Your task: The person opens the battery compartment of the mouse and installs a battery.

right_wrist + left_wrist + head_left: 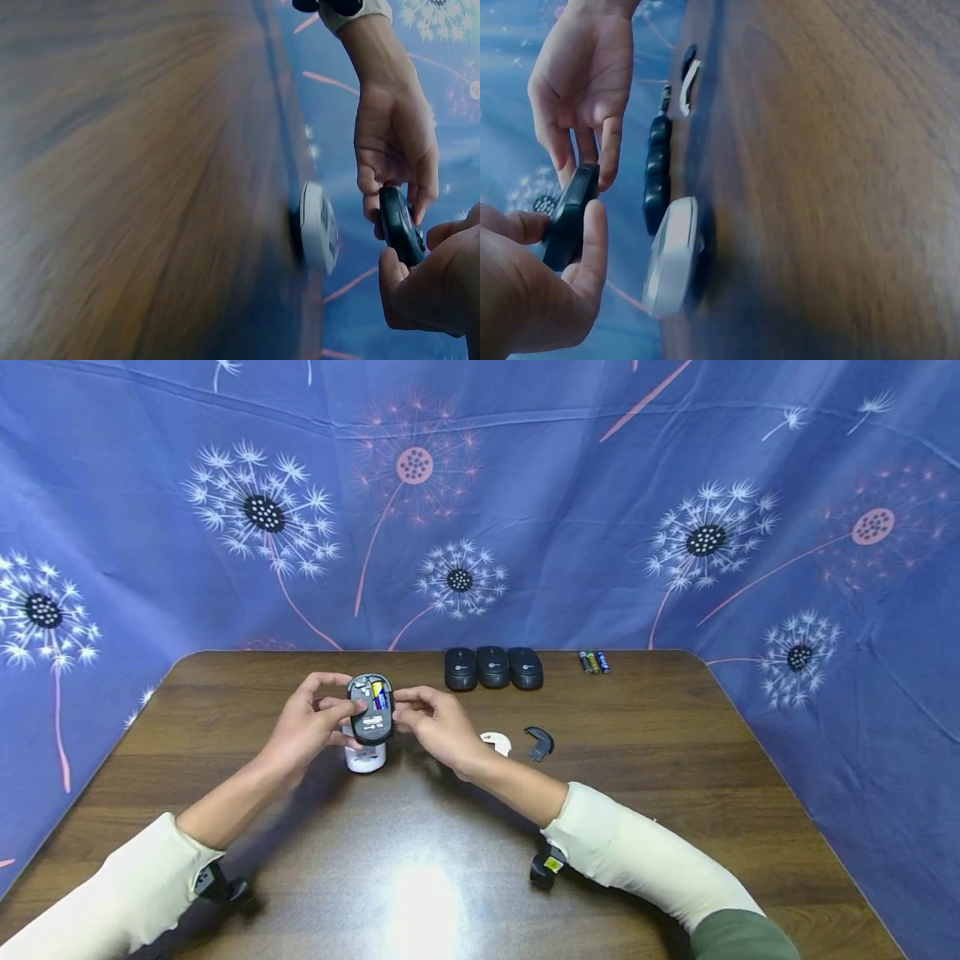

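Observation:
A black computer mouse (372, 724) is held raised above the table, its underside facing the head camera. Its battery compartment is uncovered, and a yellow-and-blue battery (380, 696) lies inside. My left hand (303, 727) grips the mouse by its left side, thumb on the underside. With thumb and fingers, my right hand (438, 722) pinches the mouse's right edge; both hands also meet at the mouse (397, 225) in the right wrist view. Below it, a white mouse (366, 760) rests on the table, partly hidden in the head view.
Three black mice (492, 667) stand in a row at the table's back edge. Right of them lie three small batteries (595, 662). A white battery cover (497, 742) and a black battery cover (540, 743) lie beyond my right forearm. A patterned blue cloth (570, 527) hangs behind the table.

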The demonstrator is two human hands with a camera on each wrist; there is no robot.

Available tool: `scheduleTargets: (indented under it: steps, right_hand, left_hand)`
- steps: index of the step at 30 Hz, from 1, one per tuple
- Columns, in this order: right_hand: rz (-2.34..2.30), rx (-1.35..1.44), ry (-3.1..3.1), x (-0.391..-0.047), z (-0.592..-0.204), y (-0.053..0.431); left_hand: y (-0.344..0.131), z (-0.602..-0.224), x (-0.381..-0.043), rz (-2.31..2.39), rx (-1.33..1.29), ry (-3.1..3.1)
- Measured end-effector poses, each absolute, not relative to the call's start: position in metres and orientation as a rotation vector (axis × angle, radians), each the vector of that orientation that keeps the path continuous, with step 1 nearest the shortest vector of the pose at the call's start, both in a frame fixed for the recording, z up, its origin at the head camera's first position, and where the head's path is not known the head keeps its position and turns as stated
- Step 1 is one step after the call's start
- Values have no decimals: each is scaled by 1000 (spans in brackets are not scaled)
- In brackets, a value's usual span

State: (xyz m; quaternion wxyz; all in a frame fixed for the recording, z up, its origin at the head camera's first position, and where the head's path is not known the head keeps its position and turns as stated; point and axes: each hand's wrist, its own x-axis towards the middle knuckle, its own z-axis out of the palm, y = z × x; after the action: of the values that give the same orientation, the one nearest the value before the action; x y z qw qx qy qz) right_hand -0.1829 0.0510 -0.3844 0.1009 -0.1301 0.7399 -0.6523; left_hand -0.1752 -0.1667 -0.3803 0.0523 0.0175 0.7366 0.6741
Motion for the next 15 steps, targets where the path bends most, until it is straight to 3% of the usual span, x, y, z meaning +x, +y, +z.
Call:
scheduleTargets:
  steps: [15]
  right_hand:
    - [-1830,-328,2167,-180,-377,-4]
  left_hand:
    - [-215,-387,-176,2127,-75,2221]
